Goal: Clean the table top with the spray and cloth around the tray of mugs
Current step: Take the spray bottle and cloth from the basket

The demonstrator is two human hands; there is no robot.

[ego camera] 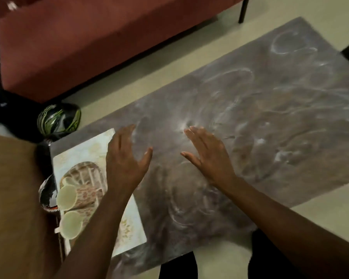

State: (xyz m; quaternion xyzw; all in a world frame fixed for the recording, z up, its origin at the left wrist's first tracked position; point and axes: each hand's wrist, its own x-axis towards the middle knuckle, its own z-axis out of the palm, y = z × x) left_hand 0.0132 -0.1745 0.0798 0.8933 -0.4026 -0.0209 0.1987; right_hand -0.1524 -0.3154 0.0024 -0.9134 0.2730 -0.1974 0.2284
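A grey marbled table top [270, 117] fills the middle and right, streaked with pale swirls. On its left end lies a pale rectangular tray [85, 150] holding two cream mugs [66, 197], [71, 224] on a patterned mat. My left hand [125, 158] hovers open at the tray's right edge, fingers spread. My right hand [208, 156] is open too, held over the bare table top beside it. Neither hand holds anything. No spray bottle or cloth is in view.
A dark red sofa [89, 37] stands beyond the table across a strip of pale floor. A green-and-black striped round object [58, 119] sits off the table's left corner. A brown surface [14, 198] lies at the left.
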